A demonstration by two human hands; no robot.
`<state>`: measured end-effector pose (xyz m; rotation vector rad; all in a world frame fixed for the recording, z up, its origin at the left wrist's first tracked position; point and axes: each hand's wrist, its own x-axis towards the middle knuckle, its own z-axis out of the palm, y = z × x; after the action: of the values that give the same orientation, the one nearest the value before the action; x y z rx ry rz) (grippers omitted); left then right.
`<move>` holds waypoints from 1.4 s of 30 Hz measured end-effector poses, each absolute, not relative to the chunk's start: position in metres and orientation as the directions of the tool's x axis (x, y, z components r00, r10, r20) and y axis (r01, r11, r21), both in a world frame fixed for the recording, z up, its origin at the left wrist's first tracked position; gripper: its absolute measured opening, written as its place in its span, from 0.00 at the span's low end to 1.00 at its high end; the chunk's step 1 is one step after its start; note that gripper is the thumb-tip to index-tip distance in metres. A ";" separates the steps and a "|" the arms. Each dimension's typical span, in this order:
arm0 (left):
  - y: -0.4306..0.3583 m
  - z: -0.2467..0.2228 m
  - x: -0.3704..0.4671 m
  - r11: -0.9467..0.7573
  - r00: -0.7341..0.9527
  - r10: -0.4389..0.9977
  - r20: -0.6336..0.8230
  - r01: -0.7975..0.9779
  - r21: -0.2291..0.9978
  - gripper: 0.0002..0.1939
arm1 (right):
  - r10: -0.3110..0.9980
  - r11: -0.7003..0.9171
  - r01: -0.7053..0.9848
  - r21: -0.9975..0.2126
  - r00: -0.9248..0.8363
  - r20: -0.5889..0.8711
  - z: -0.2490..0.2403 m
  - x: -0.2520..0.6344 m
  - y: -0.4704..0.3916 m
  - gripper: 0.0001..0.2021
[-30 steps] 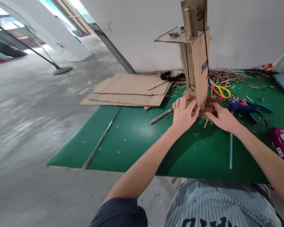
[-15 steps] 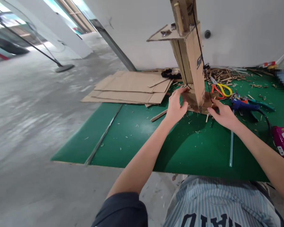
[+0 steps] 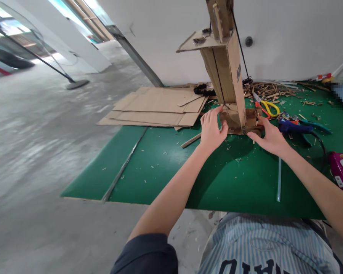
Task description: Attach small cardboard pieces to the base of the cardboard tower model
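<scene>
A tall cardboard structure (image 3: 238,76) stands on the green table (image 3: 165,163), with a flat flap near its top and black cords running down it. My left hand (image 3: 213,129) is at the left side of its base, thumb and fingers apart, fingertips near the cord's lower end. At the right side of the base is my right hand (image 3: 268,136), thumb apart from the fingers, its fingertips by the base edge and a small stick. Both hands seem to touch or nearly touch the base.
Flat cardboard sheets (image 3: 157,104) lie back left, and a thin strip (image 3: 191,140) near my left hand. Behind and right are scraps (image 3: 265,90), scissors (image 3: 270,108), a blue glue gun (image 3: 295,127) and a magenta device (image 3: 341,171). A clear glue stick (image 3: 279,179) lies in front.
The cardboard structure has turned and tilted slightly, showing more of its left face and base. My right thumb and fingers have spread a little wider; my left hand has shifted slightly.
</scene>
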<state>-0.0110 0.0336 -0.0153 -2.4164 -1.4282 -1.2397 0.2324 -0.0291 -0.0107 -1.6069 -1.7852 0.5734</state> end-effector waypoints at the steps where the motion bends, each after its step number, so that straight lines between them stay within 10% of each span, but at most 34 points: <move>1: 0.033 -0.016 -0.011 -0.565 0.234 0.698 0.677 0.761 0.320 0.24 | 0.981 0.157 0.715 -0.682 -0.032 0.193 -0.011 0.231 -0.030 0.42; 26: 0.031 -0.018 -0.006 -0.566 0.287 0.717 0.635 0.772 0.291 0.19 | 0.925 0.305 0.877 -0.371 -0.179 0.336 -0.010 0.231 -0.025 0.09; 35: 0.030 -0.017 -0.007 -0.552 0.274 0.725 0.631 0.780 0.295 0.23 | 0.955 0.061 0.960 -0.275 0.024 0.296 0.009 0.221 -0.042 0.22; 42: 0.025 -0.012 -0.005 -0.552 0.339 0.730 0.593 0.804 0.220 0.20 | 0.995 0.073 0.997 0.006 -0.072 -0.061 0.023 0.207 -0.058 0.32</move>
<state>-0.0049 0.0254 -0.0119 -2.4767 -1.4261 -1.0054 0.2074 -0.0581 0.0233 -2.1721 -2.3363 0.0597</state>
